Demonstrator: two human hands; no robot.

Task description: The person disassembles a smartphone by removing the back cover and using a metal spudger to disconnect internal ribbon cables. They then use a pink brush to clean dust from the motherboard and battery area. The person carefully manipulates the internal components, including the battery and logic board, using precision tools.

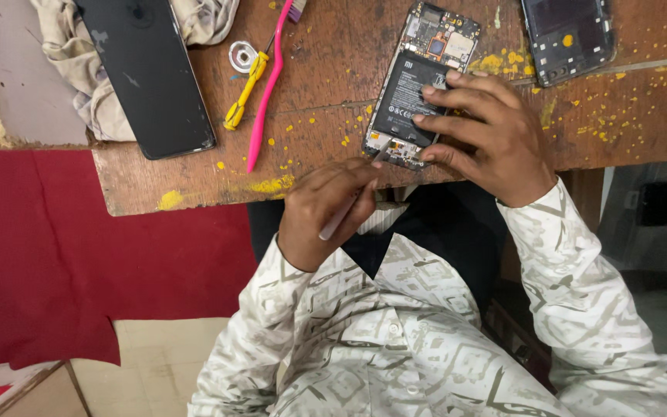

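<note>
The left hand point(318, 208) gripped one thin metal tool point(353, 202), fingers closed. The right hand point(488, 131) lay flat, fingers extended, on one opened phone point(418, 54) at the bench point(333, 69) edge, touching its black, white-printed battery point(403, 96). One pink toothbrush point(268, 89) lay left.

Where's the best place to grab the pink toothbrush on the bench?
Pinch the pink toothbrush by its lower handle, from above, fingers across it. It lies flat and that end is bare wood on both sides, while the yellow tool crowds the upper part.

Opened phone point(418, 81), black battery exposed, flat near wooden table's point(333, 69) front edge.
</note>
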